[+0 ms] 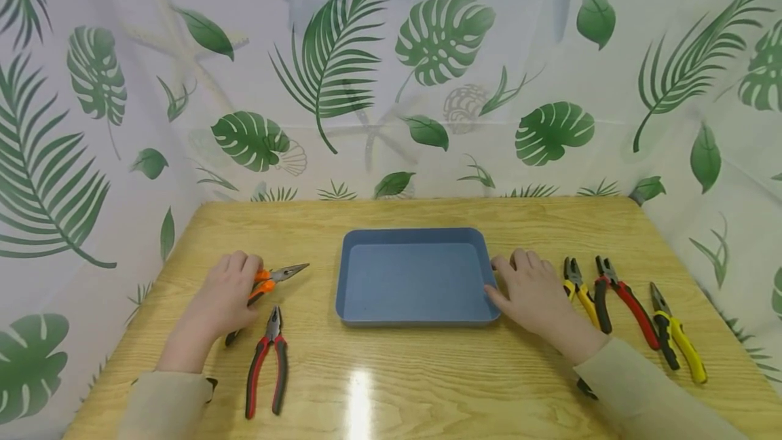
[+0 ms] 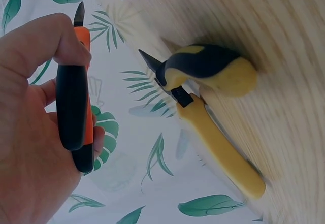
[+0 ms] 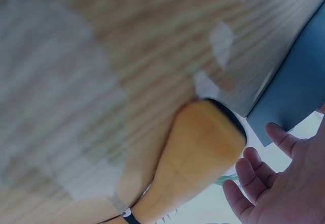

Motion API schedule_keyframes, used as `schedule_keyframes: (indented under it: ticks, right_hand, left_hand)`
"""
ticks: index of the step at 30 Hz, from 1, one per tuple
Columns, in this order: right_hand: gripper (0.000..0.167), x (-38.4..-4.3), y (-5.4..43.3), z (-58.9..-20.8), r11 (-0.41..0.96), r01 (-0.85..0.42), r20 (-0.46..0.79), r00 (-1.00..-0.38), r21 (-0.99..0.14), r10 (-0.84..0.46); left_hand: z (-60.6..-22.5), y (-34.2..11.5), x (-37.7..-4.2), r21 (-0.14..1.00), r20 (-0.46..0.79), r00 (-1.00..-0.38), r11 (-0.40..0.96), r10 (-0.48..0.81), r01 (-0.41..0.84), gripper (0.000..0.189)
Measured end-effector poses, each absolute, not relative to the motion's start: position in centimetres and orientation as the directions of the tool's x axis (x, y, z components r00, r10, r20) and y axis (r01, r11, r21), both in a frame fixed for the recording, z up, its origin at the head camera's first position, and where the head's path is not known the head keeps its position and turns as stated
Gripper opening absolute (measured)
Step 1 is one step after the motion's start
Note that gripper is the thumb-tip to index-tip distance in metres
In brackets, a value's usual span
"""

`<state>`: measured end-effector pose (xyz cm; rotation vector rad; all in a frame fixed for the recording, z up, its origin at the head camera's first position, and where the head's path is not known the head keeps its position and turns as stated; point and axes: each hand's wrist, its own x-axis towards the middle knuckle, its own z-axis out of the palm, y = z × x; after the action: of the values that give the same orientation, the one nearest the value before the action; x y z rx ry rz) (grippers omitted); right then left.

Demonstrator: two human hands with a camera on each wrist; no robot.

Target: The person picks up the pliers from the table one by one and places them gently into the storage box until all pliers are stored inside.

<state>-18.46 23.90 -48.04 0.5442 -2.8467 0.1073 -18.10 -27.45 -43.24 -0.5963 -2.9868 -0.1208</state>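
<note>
In the head view my left hand (image 1: pixel 221 297) grips long-nose pliers (image 1: pixel 287 273) by their orange and black handles, the tip pointing right toward the tray. In the left wrist view the thumb and fingers wrap round those handles, beside a second, yellow and black pair of pliers (image 2: pixel 216 142) on the table. Red and black pliers (image 1: pixel 274 326) lie just right of my left hand, tip away from me. My right hand (image 1: pixel 534 294) is at the right side of a blue tray (image 1: pixel 415 284), thumb over its rim, other fingers loosely bent outside it.
Right of my right hand lie yellow and black pliers (image 1: pixel 588 303), red and black pliers (image 1: pixel 637 316) and yellow long-nose pliers (image 1: pixel 687 352). A yellow handle (image 3: pixel 195 158) looms large in the right wrist view. A leaf-print cloth (image 1: pixel 366 87) hangs behind the wooden table (image 1: pixel 415 372).
</note>
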Motion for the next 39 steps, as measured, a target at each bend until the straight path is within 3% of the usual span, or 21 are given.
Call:
schedule_keyframes:
  ticks: [23,39]
  right_hand:
    - [0.042,-18.4,24.0,-48.2,0.928,-0.372,0.255,-0.899,-0.017,-0.356]
    - [0.042,-18.4,24.1,-48.1,0.932,-0.363,0.241,-0.906,-0.020,-0.347]
  left_hand:
    - [-43.2,-25.6,-19.4,0.078,0.099,-0.915,0.914,0.391,0.399,0.064]
    - [-43.6,-24.2,-20.1,0.077,0.126,-0.904,0.904,0.409,0.420,0.056]
